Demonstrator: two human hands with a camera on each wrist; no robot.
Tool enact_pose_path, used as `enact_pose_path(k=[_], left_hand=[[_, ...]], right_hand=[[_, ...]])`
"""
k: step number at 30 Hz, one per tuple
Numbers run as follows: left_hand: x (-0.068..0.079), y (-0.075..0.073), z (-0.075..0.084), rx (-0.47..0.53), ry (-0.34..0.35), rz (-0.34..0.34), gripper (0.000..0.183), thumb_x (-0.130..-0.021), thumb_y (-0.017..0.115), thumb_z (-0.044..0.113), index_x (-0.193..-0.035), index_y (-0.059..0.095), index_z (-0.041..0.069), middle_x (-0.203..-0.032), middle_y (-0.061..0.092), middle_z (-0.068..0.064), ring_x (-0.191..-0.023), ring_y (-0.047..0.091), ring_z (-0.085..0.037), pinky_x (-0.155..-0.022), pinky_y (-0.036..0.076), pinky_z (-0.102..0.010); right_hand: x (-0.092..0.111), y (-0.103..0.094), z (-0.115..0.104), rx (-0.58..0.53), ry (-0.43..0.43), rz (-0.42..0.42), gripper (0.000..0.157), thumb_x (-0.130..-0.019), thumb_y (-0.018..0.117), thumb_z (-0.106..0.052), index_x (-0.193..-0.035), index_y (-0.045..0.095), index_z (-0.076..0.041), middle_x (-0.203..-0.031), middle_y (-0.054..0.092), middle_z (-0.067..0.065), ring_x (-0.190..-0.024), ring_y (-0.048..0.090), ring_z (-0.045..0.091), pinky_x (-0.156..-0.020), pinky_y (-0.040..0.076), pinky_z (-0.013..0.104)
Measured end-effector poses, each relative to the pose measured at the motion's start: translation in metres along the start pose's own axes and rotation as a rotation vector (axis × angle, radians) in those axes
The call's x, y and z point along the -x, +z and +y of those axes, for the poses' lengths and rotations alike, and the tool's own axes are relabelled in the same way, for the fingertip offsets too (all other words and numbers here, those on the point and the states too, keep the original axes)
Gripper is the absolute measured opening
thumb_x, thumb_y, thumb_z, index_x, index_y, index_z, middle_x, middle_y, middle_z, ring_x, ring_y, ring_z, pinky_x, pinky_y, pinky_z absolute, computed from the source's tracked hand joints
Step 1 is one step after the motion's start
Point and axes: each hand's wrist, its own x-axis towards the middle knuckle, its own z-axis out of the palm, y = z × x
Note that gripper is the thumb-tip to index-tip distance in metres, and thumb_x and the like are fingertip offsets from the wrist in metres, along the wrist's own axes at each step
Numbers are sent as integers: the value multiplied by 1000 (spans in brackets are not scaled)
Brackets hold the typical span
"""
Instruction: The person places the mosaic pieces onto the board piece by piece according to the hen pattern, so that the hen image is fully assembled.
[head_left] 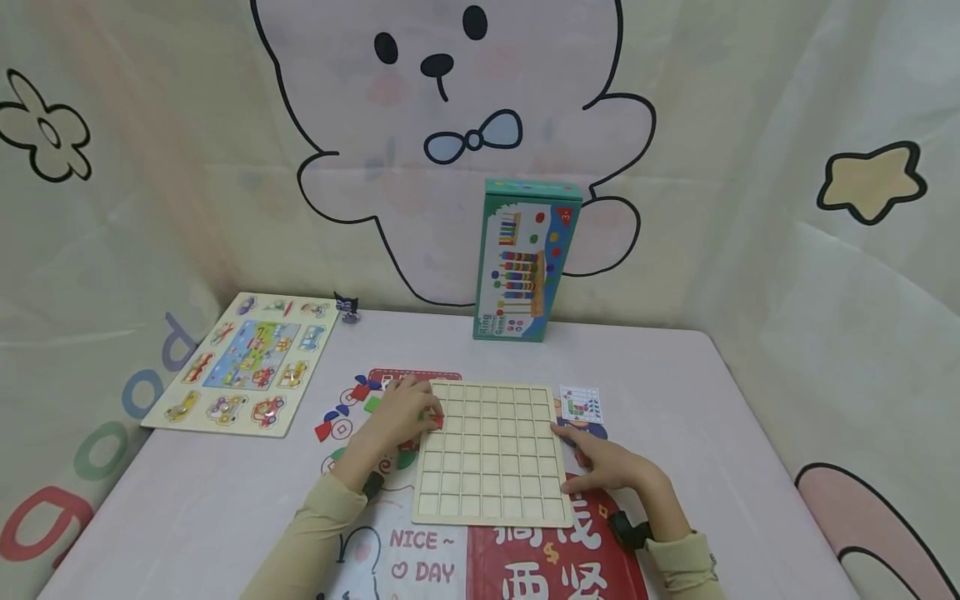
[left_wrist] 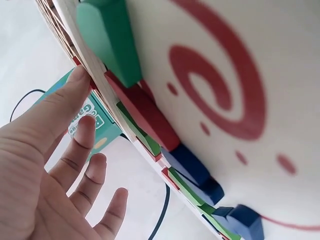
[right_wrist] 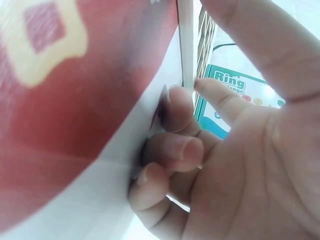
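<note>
Head view: the red block (head_left: 438, 422) sat at the L border of the pale grid board (head_left: 491, 457), nearer its far corner than its near one. Only a sliver showed past the fingers, so couldn't tell its long axis, nor whether it lay in a cell or just on the rim. Key relation, my read: the cells stretched away to the R of the grip, so nearly all the board lay inward of the block, w/ the L hand (head_left: 401, 414) right at it and the R hand (head_left: 611, 462) across at the opposite edge.

L hand: thumb and index seemed to pinch the red block; L wrist cam had the thumb tip against it at the board's edge, index mostly hidden, other fingers apart and loosely bent. R hand: thumb and index spread wide, tips touching the board's R edge, prob. steadying it; no block seen there.

Just L of the board: loose pieces, incl. a green block (left_wrist: 112, 45) and a dark blue block (left_wrist: 192, 172). By its far R corner, a pattern card (head_left: 581, 405). Further out: vehicle puzzle board (head_left: 206, 417) far L, Ring Game box (head_left: 525, 267) upright at the back.
</note>
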Motion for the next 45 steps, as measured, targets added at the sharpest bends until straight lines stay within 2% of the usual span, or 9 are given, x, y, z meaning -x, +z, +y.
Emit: enact_pose_path(k=[8, 14, 17, 21, 24, 29, 36, 45], left_hand=[[-2, 2, 1, -26, 12, 8, 10, -75, 76, 28, -84, 73, 25, -85, 58, 9, -92, 46, -16, -99, 31, -54], [-1, -1, 0, 8, -14, 2, 13, -75, 76, 30, -87, 72, 25, -86, 58, 8, -91, 46, -16, -94, 34, -53], [1, -4, -2, 24, -35, 0, 15, -76, 75, 31, -89, 72, 24, -91, 61, 7, -97, 47, -18, -95, 34, -52], [2, -7, -10, 30, -37, 14, 16, -76, 76, 30, -89, 72, 22, -97, 64, 6, -103, 49, -20, -95, 33, -51], [4, -9, -17, 4, -25, 34, 16, -74, 76, 30, -88, 72, 23, -96, 65, 6, -102, 51, -21, -94, 35, -50], [5, -13, -28, -9, -14, 46, 19, -73, 77, 30, -90, 73, 21, -100, 65, 3, -100, 52, -23, -92, 36, -54], [9, -21, -43, -8, -44, 38, 19, -74, 76, 30, -91, 72, 22, -98, 64, 2, -94, 50, -22, -87, 36, -53], [13, -30, -60, 31, -97, 20, 20, -78, 73, 28, -96, 72, 20, -96, 61, 2, -89, 46, -20, -85, 34, -49]], right_hand=[[0, 0, 1, -7, 11, 5, 91, -70, 78, -39, -144, 31, -16, -138, 41, 20, -108, 46, 30, -87, 46, 52], [0, 0, -1, 0, 11, 7, 92, -69, 78, -40, -144, 31, -16, -137, 42, 20, -107, 47, 30, -85, 47, 52], [0, 0, -1, 7, -4, 3, 92, -70, 78, -40, -144, 31, -14, -123, 51, 18, -101, 48, 27, -82, 47, 47], [0, -1, -1, 15, -19, 1, 92, -70, 77, -40, -144, 30, -12, -114, 54, 14, -95, 47, 25, -78, 44, 43], [0, -1, -1, 17, -21, 5, 92, -70, 77, -40, -144, 31, -12, -124, 51, 16, -97, 47, 25, -81, 45, 44], [1, -1, -1, 16, -22, 6, 92, -70, 77, -40, -144, 31, -12, -128, 49, 18, -99, 47, 26, -83, 45, 47], [0, -1, -1, 12, -15, 7, 92, -70, 77, -41, -144, 31, -13, -126, 49, 17, -98, 47, 25, -83, 45, 46], [0, 0, 1, 12, -8, 7, 92, -69, 77, -42, -144, 31, -15, -132, 46, 19, -103, 47, 27, -87, 45, 52]])
